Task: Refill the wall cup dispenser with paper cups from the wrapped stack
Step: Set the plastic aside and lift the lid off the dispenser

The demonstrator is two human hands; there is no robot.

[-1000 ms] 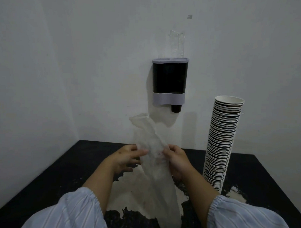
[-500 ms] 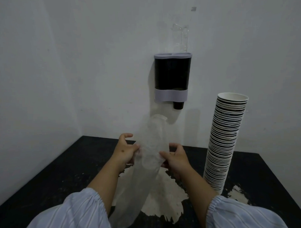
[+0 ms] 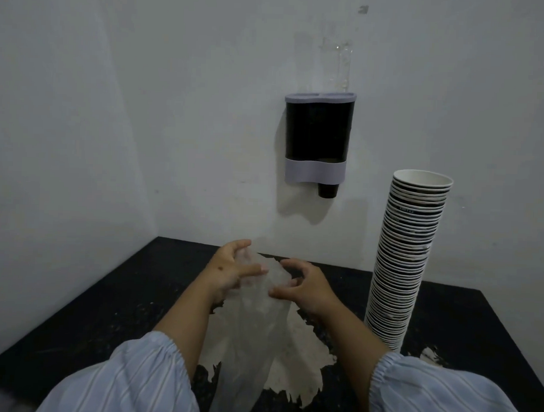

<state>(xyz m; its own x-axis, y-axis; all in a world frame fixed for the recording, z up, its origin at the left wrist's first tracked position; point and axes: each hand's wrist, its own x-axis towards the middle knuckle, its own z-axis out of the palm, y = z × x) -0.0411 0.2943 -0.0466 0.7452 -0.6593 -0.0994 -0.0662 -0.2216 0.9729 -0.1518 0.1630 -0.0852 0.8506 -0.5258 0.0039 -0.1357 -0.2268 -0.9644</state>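
A black wall cup dispenser (image 3: 318,130) with grey top and bottom bands hangs on the white wall, one dark cup bottom (image 3: 327,190) poking out below. A tall bare stack of paper cups (image 3: 404,259) stands upright on the table at the right. Between my hands hangs a clear plastic wrapper (image 3: 254,322), its top crumpled. My left hand (image 3: 231,270) grips the wrapper's top with curled fingers. My right hand (image 3: 302,287) pinches it from the right side. Both hands are in front of and below the dispenser, left of the cup stack.
The black table (image 3: 106,323) has a large worn pale patch (image 3: 302,361) in the middle and a smaller one by the stack's base. White walls meet in a corner at the left. A clear bracket (image 3: 343,63) is fixed above the dispenser.
The wrapper's upper end, which stood up above my hands, has been gathered down and crumpled between them. Both hands have moved closer together.
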